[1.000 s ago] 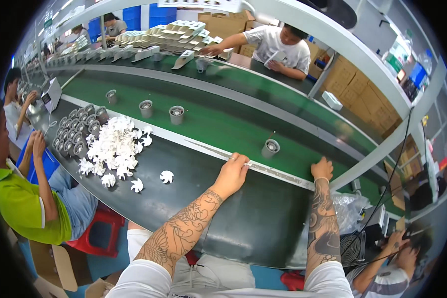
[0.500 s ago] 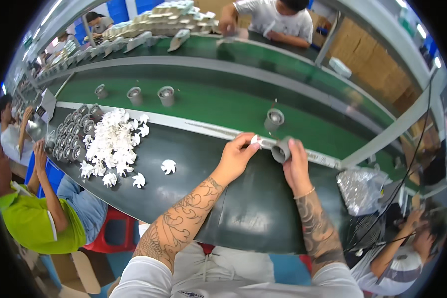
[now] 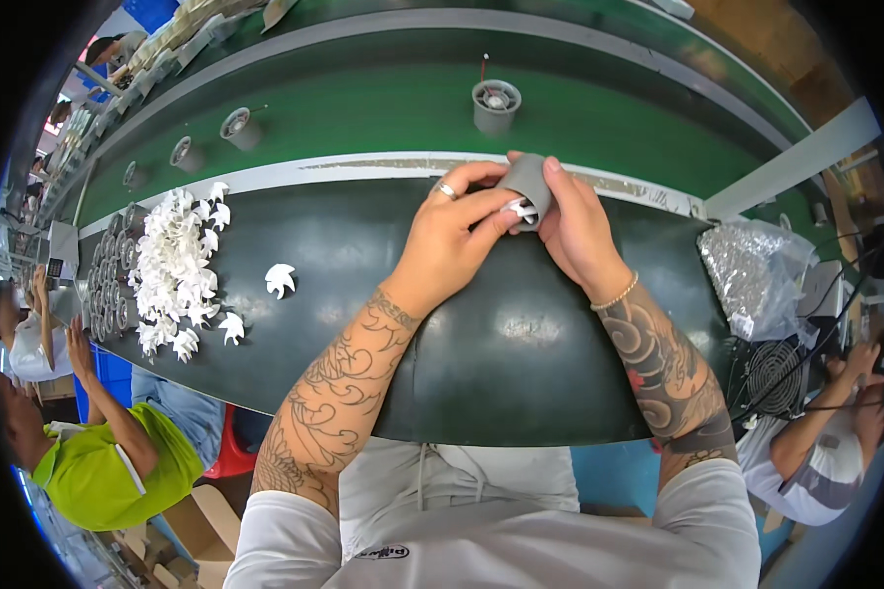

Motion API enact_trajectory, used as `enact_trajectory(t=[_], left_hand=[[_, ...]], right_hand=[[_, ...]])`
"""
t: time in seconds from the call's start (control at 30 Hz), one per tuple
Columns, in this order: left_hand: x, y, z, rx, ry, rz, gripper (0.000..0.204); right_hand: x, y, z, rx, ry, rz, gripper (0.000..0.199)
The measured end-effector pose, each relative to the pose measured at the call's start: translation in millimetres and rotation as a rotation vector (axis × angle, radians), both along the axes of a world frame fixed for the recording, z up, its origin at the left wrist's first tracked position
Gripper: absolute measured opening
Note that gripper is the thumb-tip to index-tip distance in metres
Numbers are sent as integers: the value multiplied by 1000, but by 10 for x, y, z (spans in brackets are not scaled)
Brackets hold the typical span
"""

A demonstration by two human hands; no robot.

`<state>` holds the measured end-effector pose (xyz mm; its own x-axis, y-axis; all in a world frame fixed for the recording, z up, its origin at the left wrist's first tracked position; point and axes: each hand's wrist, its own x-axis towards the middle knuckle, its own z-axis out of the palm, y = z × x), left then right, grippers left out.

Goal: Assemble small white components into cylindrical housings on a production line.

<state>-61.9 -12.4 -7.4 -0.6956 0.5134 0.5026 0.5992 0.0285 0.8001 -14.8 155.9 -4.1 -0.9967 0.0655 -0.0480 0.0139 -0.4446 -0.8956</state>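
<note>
Where hands [image 3: 437,240] meet, gray cup [image 3: 528,181] tilted, round-mouthed.

Desk [image 3: 354,240] runs right in front of the person [image 3: 521,540], conveyor belt [image 3: 373,118] just behind it, rail [image 3: 383,169] between the two. On the desk's left part there's a heap of fan wheels [image 3: 175,270], a bunch of cups [image 3: 108,285] packed left of that, and a stray wheel [image 3: 280,280] right of the heap. Held cup [image 3: 525,182] sits between left hand [image 3: 452,226] and right hand [image 3: 575,221], near the rail, fan wheel [image 3: 523,210] at its mouth. One belt cup [image 3: 495,110] is behind it, three [image 3: 240,130] way left. Bag [image 3: 756,270] at the desk's right end.
</note>
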Motion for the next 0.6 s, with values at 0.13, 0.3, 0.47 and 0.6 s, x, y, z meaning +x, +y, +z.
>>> enact_trajectory(t=[0.13,0.3,0.47,0.6], left_hand=[[20,52,-13,0,44,74,15],[60,42,5,44,-54,103,14],[41,41,-77,150,-49,97,12],[60,37,-65,237,-246,66,18]], right_hand=[[-13,56,0,24,23,58,53],[-6,61,-8,54,36,76,53],[4,70,-36,150,34,90,55],[3,45,-63,240,55,54,55]])
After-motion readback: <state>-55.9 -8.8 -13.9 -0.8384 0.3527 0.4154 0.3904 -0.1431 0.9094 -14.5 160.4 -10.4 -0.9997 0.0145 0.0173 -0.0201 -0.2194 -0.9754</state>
